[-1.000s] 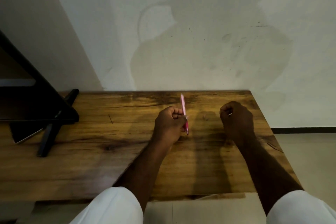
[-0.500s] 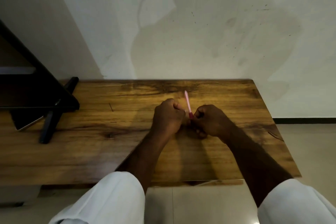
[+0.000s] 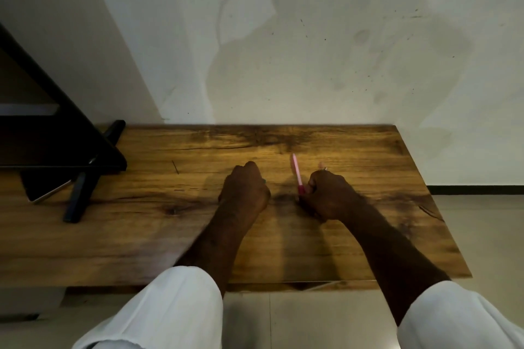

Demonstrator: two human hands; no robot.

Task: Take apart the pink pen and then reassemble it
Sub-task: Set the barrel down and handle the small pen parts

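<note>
The pink pen [image 3: 296, 171] stands nearly upright over the middle of the wooden table [image 3: 141, 235]. My right hand [image 3: 330, 197] pinches its lower end. A small pale piece [image 3: 322, 166] pokes up from the top of that same hand; I cannot tell what it is. My left hand [image 3: 244, 193] is a closed fist just left of the pen, a short gap away and not touching it. Whether anything is inside the fist is hidden.
A black stand [image 3: 85, 178] with crossed legs sits on the table's left end, a flat dark device [image 3: 46, 193] leaning under it. The wall runs along the table's far edge. The table's right edge drops to a tiled floor [image 3: 482, 221].
The pen passed from my left hand to my right. The hands met at the pen half a second ago, then my left fist drew back to the left.
</note>
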